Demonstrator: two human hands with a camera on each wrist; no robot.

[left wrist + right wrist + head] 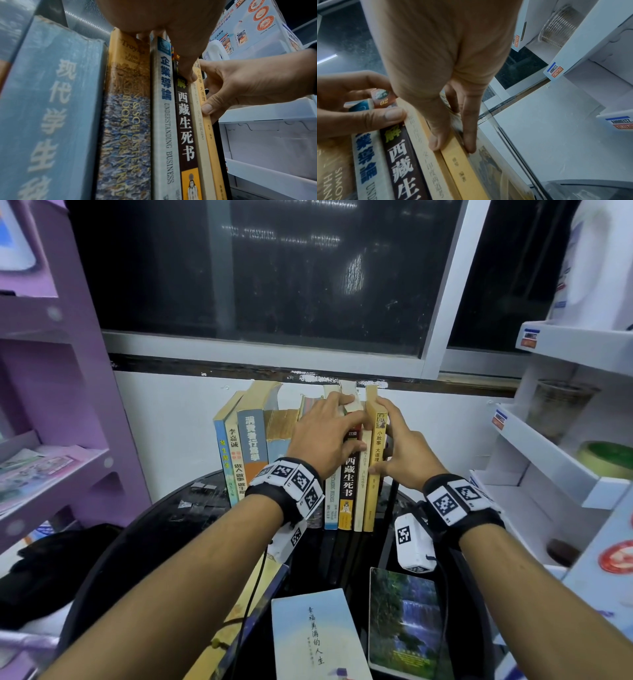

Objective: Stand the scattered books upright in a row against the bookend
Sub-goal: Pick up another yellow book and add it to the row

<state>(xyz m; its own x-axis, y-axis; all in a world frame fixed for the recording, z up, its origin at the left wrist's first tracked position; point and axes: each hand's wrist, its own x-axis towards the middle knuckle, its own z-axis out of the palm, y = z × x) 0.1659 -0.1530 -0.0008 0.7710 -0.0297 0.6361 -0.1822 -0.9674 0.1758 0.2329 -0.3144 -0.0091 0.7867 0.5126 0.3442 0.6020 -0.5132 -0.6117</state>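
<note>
Both forearms reached forward, wrists banded. The left hand (pixel 323 436) curled its fingers (pixel 342 400) downward; the right hand (pixel 402 450) pinched thumb against fingers.

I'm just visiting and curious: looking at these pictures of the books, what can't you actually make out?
- Bookend: its body is hidden behind the yellow book and right hand in every view.
- Blue book: spine blurred and cut by the bottom edge, left wrist view.
- Left hand: fingers hidden behind book tops, head view.
- Flat white book: cut by the bottom edge, small print unreadable, head view.
</note>
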